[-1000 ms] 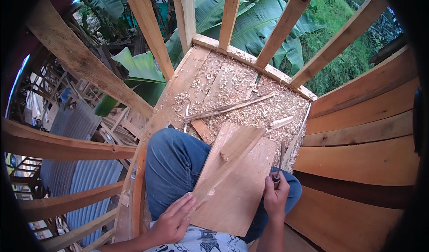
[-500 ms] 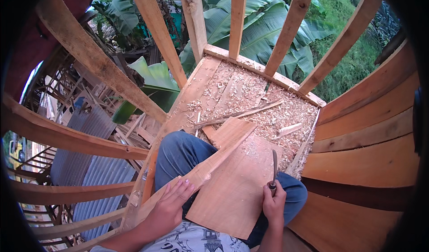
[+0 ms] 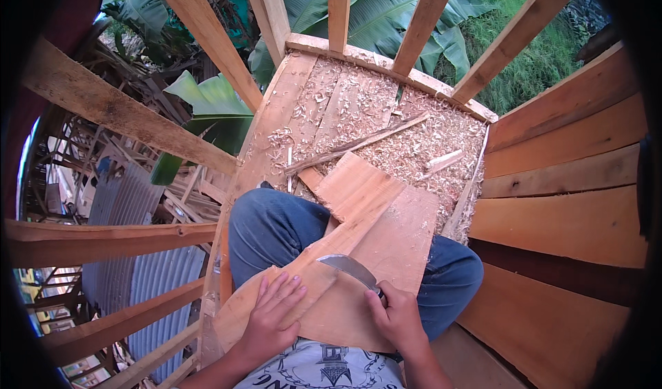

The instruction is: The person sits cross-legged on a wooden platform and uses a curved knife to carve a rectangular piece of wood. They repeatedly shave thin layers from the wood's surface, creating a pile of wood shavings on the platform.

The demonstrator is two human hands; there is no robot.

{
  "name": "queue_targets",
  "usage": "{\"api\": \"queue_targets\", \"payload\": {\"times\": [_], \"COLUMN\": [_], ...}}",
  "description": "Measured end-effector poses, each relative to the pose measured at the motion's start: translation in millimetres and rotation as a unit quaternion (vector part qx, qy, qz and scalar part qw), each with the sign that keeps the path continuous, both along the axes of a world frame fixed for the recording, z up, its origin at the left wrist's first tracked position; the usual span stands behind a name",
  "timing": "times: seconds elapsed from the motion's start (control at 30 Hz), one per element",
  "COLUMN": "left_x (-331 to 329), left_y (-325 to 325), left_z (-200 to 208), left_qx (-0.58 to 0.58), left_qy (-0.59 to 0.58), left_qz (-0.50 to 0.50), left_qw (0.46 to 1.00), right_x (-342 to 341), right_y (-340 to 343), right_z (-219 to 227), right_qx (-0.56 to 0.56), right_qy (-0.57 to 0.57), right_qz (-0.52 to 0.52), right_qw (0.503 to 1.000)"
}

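Note:
My left hand [image 3: 277, 312] lies flat with its fingers stretched over the near part of a long shaped wooden piece [image 3: 358, 190]. That piece slants across my lap, with a broad, square-cut far end and a notch in its left side. My right hand [image 3: 400, 318] grips a knife [image 3: 350, 268] by its dark handle. The curved blade points left and lies over the wooden piece, close to my left fingers; whether its edge touches the wood I cannot tell. Under the piece, a wide flat board [image 3: 407, 241] rests across my thighs.
Curled shavings [image 3: 448, 130] cover the plank floor [image 3: 303, 79] beyond my knees. A thin wood strip [image 3: 365, 141] and a short offcut [image 3: 445, 160] lie there. Slats [image 3: 338, 17] rise at the front and left; a plank wall [image 3: 558, 227] stands on the right.
My right hand has moved left and inward, and the knife has swung from upright to pointing left over the wooden piece. The piece has turned, showing more of its broad face.

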State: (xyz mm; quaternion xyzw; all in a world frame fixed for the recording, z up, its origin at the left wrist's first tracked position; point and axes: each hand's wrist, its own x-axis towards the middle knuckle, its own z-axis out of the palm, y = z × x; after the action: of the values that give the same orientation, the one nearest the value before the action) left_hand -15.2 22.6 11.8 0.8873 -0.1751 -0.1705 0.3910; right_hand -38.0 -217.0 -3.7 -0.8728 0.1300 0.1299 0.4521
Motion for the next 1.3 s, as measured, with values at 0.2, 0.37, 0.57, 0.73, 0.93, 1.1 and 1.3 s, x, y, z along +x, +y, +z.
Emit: {"api": "queue_targets", "payload": {"times": [0.2,0.37,0.57,0.73,0.93,1.1,1.3], "left_x": [1,1,3,9,11,14,16], "left_y": [10,10,17,19,21,21,24], "left_z": [-11,-15,-13,-10,-10,-9,-5], "left_qx": [-0.036,-0.038,-0.054,-0.078,-0.09,-0.091,-0.097], "left_qy": [0.008,0.008,0.02,0.034,0.048,0.051,0.061], "left_qz": [0.001,-0.005,-0.009,-0.002,0.007,0.0,0.01], "left_qw": [0.999,0.999,0.998,0.996,0.995,0.995,0.993], "right_x": [2,7,16,5,10,14,21], "right_y": [12,-4,-39,3,19,8,-5], "right_z": [5,0,0,21,10,-2,3], "right_qx": [-0.114,-0.185,-0.234,-0.146,-0.153,-0.189,-0.19], "right_qy": [0.0,0.001,0.021,-0.021,-0.026,-0.069,-0.058], "right_qz": [0.031,-0.004,-0.17,-0.026,0.049,0.006,-0.058], "right_qw": [0.993,0.983,0.957,0.989,0.987,0.98,0.978]}}
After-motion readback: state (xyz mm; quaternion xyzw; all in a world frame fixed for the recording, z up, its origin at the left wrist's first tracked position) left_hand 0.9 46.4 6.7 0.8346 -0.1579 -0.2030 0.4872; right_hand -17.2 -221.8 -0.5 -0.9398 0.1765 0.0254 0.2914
